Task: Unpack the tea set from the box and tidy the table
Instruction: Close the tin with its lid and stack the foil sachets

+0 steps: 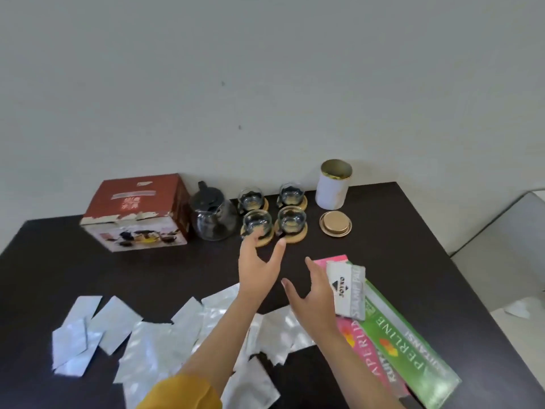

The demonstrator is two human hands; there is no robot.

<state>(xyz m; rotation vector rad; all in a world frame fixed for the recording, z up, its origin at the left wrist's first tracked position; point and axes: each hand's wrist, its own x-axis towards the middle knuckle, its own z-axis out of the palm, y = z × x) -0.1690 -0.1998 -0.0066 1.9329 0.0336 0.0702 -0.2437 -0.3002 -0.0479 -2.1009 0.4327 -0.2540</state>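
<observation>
**Tea set out on the bench, both hands open above it**

Nearest, crinkled silver foil pouches [153,343] lie scattered flat across the dark bench [413,231]. To the right sit two long flat packs, one pink [365,349] and one green [404,349], with a small white stamp-pad box [346,287] on top of them.

Above the pouches, the left hand [256,270] reaches forward with fingers spread, its grip holding nothing; its fingertips are just at the nearest glass cup [256,221], though I cannot tell if they touch. The right hand [309,296] hovers beside the stamp-pad box, fingers loose, grip also holding nothing.

Farther back, four clear glass cups stand in a square, each on a round cork coaster [295,234]; all look empty. Left of them is a glass teapot [212,219] with a black lid, then the red cardboard box [138,214], its edge torn. Right of the cups, a gold round lid [335,224] lies flat, and behind it stands an open white tin [331,187] with a gold inside.
</observation>
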